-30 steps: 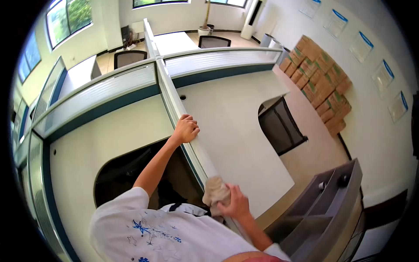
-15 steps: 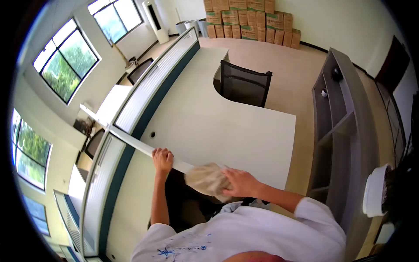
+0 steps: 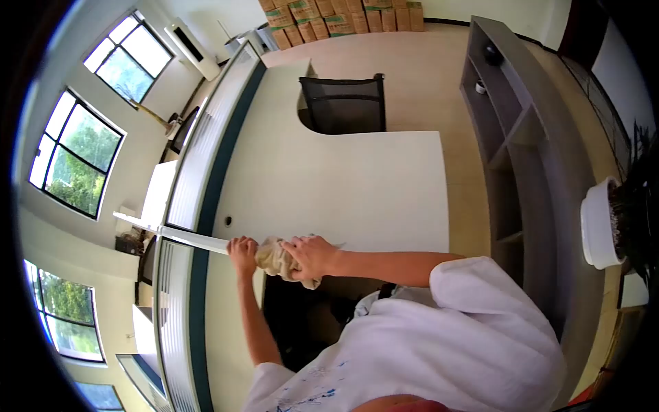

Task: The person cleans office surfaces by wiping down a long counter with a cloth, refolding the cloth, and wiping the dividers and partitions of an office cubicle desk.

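My left hand (image 3: 242,256) is closed over the white top rail of a low desk partition (image 3: 194,239). Just to its right, my right hand (image 3: 313,257) presses a crumpled beige cloth (image 3: 276,259) onto the same rail, fingers bent into the fabric. The cloth's left edge reaches close to my left fingers. Beyond the rail spreads a pale L-shaped desk (image 3: 329,185) with a round dark cable hole (image 3: 228,221) near the partition.
A taller partition with a teal band (image 3: 223,158) runs along the left. Behind the desk is a black mesh chair (image 3: 347,106). A grey shelf unit (image 3: 508,103) and a white planter (image 3: 598,226) stand on the right. Cardboard boxes (image 3: 336,20) are stacked at the far wall.
My right hand has brought the cloth left along the rail, close to my left hand, and the cloth is more bunched. My left hand stays on the rail. The camera view has shifted.
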The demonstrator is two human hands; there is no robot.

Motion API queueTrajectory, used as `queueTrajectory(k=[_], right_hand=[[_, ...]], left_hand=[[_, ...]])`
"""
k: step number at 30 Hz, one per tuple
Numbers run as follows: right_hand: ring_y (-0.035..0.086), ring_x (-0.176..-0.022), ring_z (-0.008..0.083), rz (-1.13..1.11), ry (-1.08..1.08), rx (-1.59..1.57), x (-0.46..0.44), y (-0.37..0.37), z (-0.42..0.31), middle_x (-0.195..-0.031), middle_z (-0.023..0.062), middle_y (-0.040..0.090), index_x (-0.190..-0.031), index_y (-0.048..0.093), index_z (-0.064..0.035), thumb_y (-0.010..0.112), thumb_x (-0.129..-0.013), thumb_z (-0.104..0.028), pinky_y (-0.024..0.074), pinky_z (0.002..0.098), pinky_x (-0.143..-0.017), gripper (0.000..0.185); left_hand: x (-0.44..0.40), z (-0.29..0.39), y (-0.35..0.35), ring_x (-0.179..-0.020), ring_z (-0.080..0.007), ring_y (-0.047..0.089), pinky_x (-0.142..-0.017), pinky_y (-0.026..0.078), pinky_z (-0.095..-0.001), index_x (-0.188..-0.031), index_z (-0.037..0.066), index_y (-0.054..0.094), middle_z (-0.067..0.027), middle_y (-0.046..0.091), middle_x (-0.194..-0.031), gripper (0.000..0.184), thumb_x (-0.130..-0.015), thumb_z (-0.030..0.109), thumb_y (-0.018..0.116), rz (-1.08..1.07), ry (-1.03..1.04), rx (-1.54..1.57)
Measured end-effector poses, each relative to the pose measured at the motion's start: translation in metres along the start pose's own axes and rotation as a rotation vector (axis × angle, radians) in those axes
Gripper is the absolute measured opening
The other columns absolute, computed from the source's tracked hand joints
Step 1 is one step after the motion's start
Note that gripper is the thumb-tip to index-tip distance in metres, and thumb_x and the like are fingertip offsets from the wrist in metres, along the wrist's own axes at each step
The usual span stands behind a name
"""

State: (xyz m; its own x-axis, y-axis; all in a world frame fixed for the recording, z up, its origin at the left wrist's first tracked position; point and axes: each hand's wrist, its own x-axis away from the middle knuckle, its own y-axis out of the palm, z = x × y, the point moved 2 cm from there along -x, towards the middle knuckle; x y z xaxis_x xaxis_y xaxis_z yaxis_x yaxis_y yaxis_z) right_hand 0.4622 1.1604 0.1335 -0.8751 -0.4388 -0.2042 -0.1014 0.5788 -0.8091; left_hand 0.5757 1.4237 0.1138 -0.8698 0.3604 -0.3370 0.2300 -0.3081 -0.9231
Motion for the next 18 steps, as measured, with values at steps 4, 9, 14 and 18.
queueTrajectory(k=[4, 9, 14, 18], right_hand=[[0.065, -0.12, 0.0387, 0.072, -0.029, 0.048, 0.054, -0.007, 0.019, -0.13, 0.022, 0.064, -0.149, 0.047, 0.0019, 0.074, -0.086, -0.053, 0.0537, 0.0478, -0.102, 0.088], [0.061, -0.13, 0.0362, -0.069, 0.203, 0.007, 0.186, -0.099, 0.04, -0.139, 0.0182, 0.063, -0.146, 0.051, -0.0078, 0.082, -0.081, -0.051, 0.0494, 0.0488, -0.109, 0.084], [0.063, -0.125, 0.0371, -0.109, 0.329, 0.184, 0.238, -0.124, 0.043, -0.135, 0.0187, 0.063, -0.144, 0.053, -0.0098, 0.084, -0.076, -0.056, 0.0504, 0.0501, -0.106, 0.088], [0.066, -0.119, 0.0387, -0.049, 0.15, 0.221, 0.173, -0.081, 0.032, -0.127, 0.018, 0.065, -0.144, 0.054, -0.0081, 0.085, -0.073, -0.047, 0.0531, 0.0474, -0.102, 0.087]], left_hand=[[-0.002, 0.005, -0.001, -0.097, -0.0329, 0.061, -0.107, 0.037, -0.0485, -0.077, 0.008, 0.075, -0.0088, 0.071, -0.087, 0.037, -0.096, 0.024, 0.047, -0.053, 0.0, 0.005], [-0.005, 0.012, -0.007, -0.095, -0.0319, 0.062, -0.107, 0.038, -0.047, -0.075, 0.007, 0.074, -0.0093, 0.071, -0.086, 0.036, -0.094, 0.024, 0.049, -0.052, -0.016, 0.003], [-0.009, 0.013, -0.007, -0.092, -0.0325, 0.063, -0.105, 0.04, -0.0461, -0.073, 0.007, 0.075, -0.0093, 0.071, -0.083, 0.034, -0.091, 0.025, 0.051, -0.05, -0.037, 0.014], [-0.004, 0.013, -0.001, -0.091, -0.0331, 0.062, -0.104, 0.041, -0.0456, -0.07, 0.007, 0.073, -0.0095, 0.071, -0.082, 0.034, -0.09, 0.025, 0.051, 0.068, -0.062, 0.063]])
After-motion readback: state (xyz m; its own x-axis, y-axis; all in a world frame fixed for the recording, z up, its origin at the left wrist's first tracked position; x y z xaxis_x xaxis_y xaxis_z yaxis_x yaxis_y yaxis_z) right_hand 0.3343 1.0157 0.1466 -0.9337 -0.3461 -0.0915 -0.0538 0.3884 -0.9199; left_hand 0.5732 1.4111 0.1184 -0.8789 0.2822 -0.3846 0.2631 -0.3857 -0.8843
